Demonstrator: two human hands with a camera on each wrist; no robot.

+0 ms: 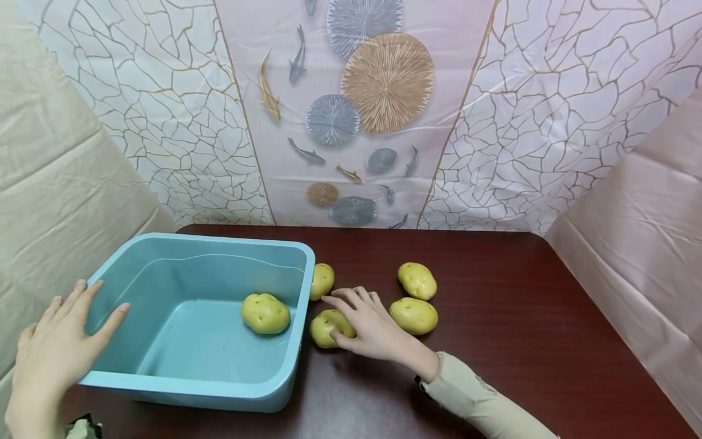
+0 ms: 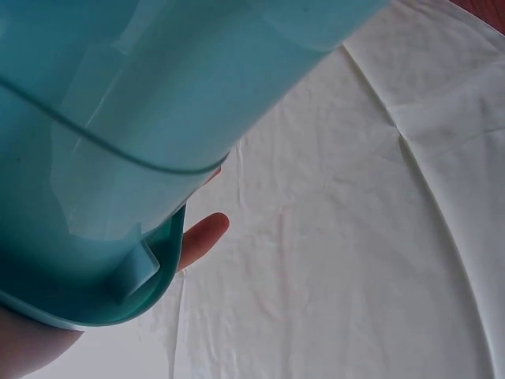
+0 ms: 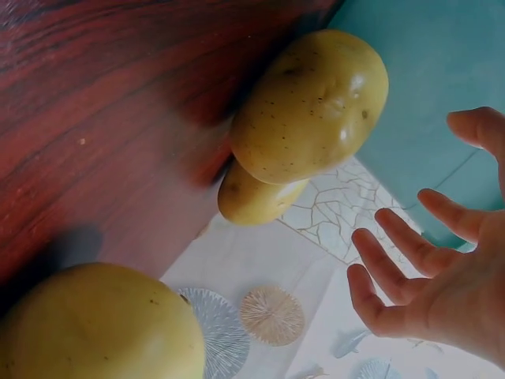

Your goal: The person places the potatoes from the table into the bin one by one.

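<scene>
My left hand (image 1: 57,347) lies at the left rim of a light blue plastic tub (image 1: 186,385), fingers spread. In the left wrist view, its fingertip (image 2: 203,237) shows past the tub's rim. One yellow potato (image 1: 265,313) lies inside the tub, by its right wall. My right hand (image 1: 375,326) hovers over a potato (image 1: 325,329) just right of the tub, with its fingers apart. The right wrist view shows a gap between that hand (image 3: 442,292) and the nearby potato (image 3: 312,106). Behind it sits another potato (image 1: 322,281), partly hidden by the tub.
Two more potatoes, a rear one (image 1: 417,280) and a nearer one (image 1: 414,316), lie close together to the right of my right hand. All rest on a dark red-brown table (image 1: 521,341). Patterned cloth (image 1: 351,122) hangs behind, and pale cloth (image 1: 641,244) borders the sides.
</scene>
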